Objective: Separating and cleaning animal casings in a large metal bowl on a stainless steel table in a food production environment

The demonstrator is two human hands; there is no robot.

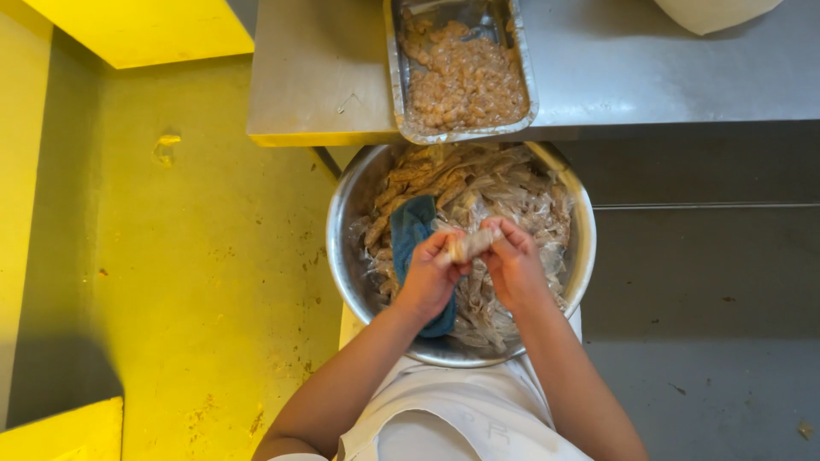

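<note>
Pinching a small pale roll (472, 244) between them, the left hand (430, 273) and right hand (513, 263) have fingers curled shut on its two ends, just above the steel bowl (342, 222). A loose grip could drop the roll back among the plastic casings (504, 192) in the bowl; squeezing hard might burst it. A blue cloth (408, 229) lies inside the bowl, left side. Beyond the bowl, a foil tray (398, 77) of filling sits on a steel table (649, 68). Left of the bowl the floor (196, 256) is yellow, right of it grey.
</note>
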